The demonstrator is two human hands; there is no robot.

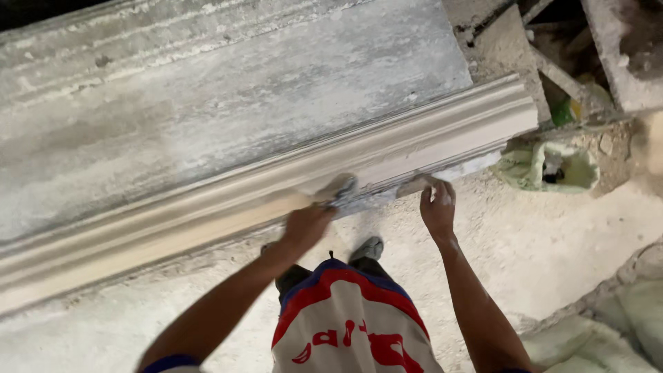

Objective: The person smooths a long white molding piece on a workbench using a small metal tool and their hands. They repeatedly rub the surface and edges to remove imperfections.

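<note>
A long plaster cornice moulding (387,148) is seen lying along the near edge of a wide, pale workbench slab (228,83), running from the near left up to the far right, where its cut end is reached. The left hand (307,224) is closed around a small, pale, plaster-smeared tool (337,188), which is pressed against the near face of the moulding at about mid-length; what kind of tool it is cannot be told. The right hand (438,207) is set just to the right of it, with fingers curled against the lower edge of the moulding; a thin pale object seems to be pinched there, but whether something is truly gripped cannot be told. Below the hands, a dusty floor (552,249) is shown, with a grey shoe (367,249) planted on it. A pale green bag (552,166) is found on the floor to the right, beyond the moulding's end, near rubble.
</note>
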